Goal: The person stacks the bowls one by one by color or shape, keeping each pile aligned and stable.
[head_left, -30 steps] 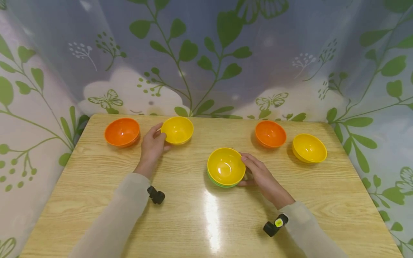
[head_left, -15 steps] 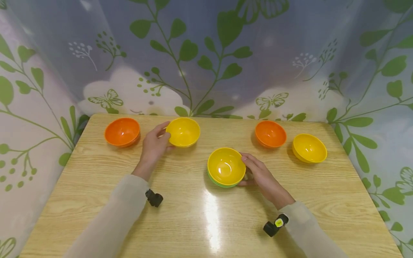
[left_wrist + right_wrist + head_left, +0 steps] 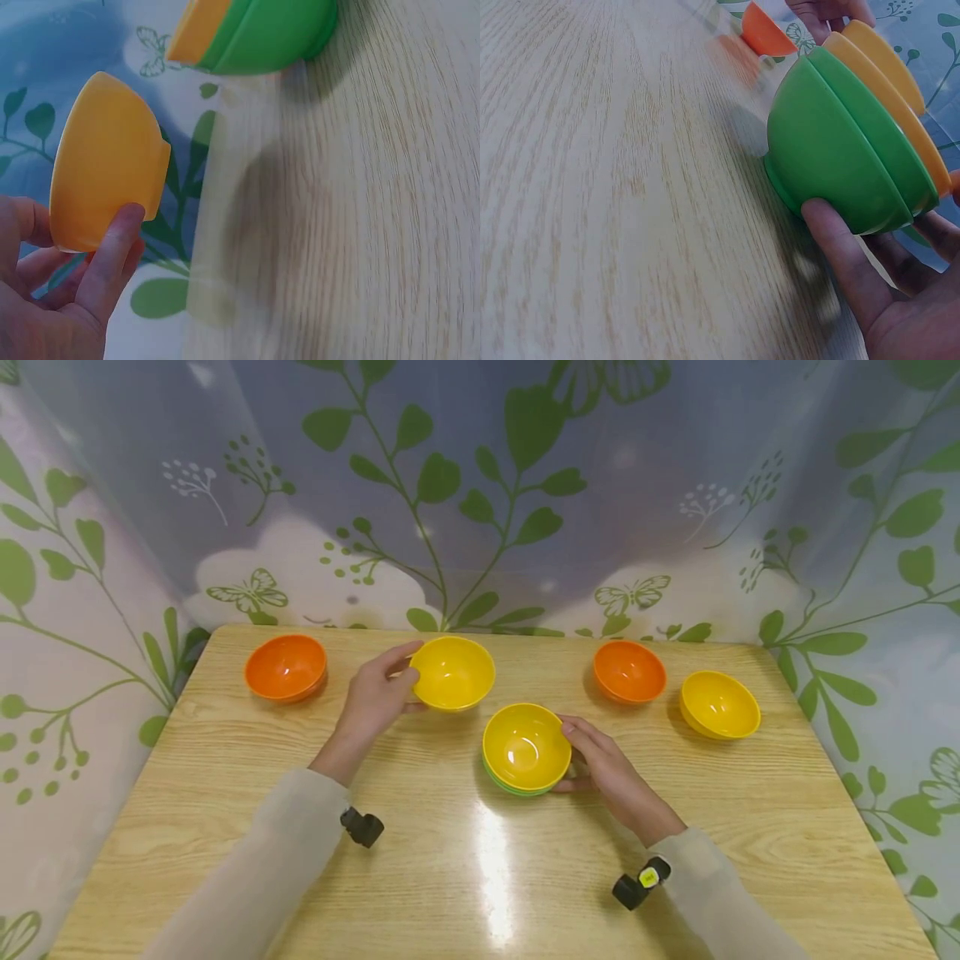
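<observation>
A yellow bowl hangs over the back middle of the table, its rim and side pinched between thumb and fingers of my left hand. In the left wrist view this bowl is clear of the wood, with a shadow apart from it. Just to its front right is a bowl stack: a yellow bowl nested on top of green bowls. My right hand grips the stack from its right side, thumb at the rim and fingers low along the green wall.
An orange bowl stands at the back left of the wooden table. Another orange bowl and a yellow bowl stand at the back right. A leaf-patterned curtain hangs behind the table.
My left hand has carried its yellow bowl rightward and slightly nearer, from beside the left orange bowl toward the stack. My right hand and the stack have stayed in place.
</observation>
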{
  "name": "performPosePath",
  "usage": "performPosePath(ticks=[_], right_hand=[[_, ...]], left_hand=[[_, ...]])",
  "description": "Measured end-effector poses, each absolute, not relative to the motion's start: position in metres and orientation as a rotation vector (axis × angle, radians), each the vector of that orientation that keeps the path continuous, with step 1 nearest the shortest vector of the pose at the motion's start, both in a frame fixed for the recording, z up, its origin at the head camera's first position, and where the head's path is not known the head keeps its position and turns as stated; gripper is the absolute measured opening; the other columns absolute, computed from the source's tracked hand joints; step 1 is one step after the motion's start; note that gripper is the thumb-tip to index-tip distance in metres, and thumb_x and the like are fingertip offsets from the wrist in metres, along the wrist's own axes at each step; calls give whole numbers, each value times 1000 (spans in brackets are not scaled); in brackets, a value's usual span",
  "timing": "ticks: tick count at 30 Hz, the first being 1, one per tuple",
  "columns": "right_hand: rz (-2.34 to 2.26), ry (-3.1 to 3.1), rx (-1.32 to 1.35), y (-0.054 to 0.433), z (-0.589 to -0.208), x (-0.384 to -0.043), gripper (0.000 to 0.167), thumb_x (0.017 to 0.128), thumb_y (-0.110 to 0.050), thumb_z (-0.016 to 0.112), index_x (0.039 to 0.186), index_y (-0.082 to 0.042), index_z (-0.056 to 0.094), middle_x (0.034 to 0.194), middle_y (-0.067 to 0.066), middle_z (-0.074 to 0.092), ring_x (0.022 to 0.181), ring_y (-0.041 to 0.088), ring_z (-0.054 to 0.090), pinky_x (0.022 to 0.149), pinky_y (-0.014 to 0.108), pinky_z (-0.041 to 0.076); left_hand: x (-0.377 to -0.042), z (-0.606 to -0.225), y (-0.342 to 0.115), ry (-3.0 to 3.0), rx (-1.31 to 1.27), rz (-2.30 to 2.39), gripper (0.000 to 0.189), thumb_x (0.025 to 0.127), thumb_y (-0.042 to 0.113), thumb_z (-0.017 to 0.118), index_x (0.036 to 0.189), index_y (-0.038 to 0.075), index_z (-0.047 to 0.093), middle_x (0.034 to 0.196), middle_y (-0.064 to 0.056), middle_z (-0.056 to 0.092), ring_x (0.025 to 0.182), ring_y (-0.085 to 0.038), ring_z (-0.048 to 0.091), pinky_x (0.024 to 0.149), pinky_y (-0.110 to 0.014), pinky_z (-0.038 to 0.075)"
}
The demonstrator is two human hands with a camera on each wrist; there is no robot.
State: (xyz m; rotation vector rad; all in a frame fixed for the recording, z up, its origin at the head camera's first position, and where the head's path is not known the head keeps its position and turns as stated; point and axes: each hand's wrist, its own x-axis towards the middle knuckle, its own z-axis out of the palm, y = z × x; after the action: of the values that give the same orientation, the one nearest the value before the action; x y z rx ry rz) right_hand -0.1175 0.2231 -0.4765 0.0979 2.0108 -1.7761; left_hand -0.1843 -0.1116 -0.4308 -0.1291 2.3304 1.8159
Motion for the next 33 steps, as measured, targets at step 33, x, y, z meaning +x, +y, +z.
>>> performPosePath(ticks=[33], right_hand=[[-1773, 2010, 79, 225, -479, -118, 59, 119, -43, 39, 165, -7, 41, 174, 14, 39, 161, 39, 38, 91, 42, 68]], left_hand=[[-158, -413, -77, 2299, 181, 1717, 52, 108, 9, 54, 159, 16, 58, 142, -18, 69, 109, -32, 78, 84, -50, 69]])
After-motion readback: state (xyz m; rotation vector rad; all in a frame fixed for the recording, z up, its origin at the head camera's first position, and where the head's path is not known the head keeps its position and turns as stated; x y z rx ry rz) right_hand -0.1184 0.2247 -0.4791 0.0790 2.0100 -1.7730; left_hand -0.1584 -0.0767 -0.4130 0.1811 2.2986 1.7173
